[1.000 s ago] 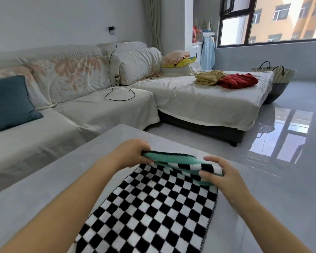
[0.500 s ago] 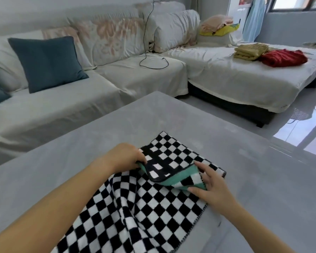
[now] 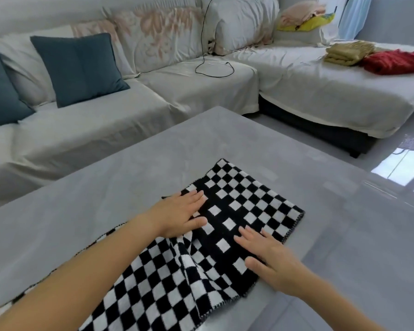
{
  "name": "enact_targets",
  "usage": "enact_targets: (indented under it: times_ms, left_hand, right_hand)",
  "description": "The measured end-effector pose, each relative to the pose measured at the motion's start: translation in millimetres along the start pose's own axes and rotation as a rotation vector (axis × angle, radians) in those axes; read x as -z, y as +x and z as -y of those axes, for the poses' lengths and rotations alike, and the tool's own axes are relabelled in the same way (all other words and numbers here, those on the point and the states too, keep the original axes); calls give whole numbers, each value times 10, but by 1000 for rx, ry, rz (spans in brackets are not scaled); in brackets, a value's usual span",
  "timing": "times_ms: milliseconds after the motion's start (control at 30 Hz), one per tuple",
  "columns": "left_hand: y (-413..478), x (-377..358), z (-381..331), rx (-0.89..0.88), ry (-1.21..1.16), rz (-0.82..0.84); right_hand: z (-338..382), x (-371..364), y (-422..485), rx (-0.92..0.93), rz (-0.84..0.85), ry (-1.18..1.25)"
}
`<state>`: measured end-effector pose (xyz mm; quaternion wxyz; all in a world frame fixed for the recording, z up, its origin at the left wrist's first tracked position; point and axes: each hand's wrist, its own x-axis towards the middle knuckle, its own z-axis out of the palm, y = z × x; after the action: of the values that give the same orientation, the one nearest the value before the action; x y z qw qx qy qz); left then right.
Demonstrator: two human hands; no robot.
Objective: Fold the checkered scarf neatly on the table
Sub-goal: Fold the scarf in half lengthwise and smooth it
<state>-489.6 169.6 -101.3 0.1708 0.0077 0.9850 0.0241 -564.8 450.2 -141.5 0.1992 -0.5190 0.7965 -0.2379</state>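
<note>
Scarf [image 3: 244,211] folded; both hands flat on it.

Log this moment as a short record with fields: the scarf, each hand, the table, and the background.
scarf: black-and-white checkered knit scarf, far end folded over and lying flat, a loose wrinkled length trailing toward the person
left hand: left hand flat, palm down, on the folded part's left edge, no grip
right hand: right hand flat, fingers spread, on the fold's near right side, no grip
table: smooth grey table
background: pale covered sofa, teal square cushion, folded red garment
</note>
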Motion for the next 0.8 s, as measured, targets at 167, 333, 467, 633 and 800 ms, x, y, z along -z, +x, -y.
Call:
enact_targets:
  times_ms: [167, 333, 467, 633, 800]
  left_hand:
    - [17, -238, -131, 70, 46, 107]
    - [112, -146, -46, 49, 22, 50]
    - [514, 138, 118, 163, -55, -44]
    - [1075, 128, -19, 81, 74, -161]
    - [1387, -119, -236, 44, 41, -106]
  right_hand:
    - [77, -200, 21, -119, -20, -420]
    - [-54, -29, 109, -116, -99, -266]
    - [-414, 413, 363, -389, -298, -249]
    - [-599, 559, 560, -442, -216, -452]
    - [-571, 334, 622, -474, -161, -455]
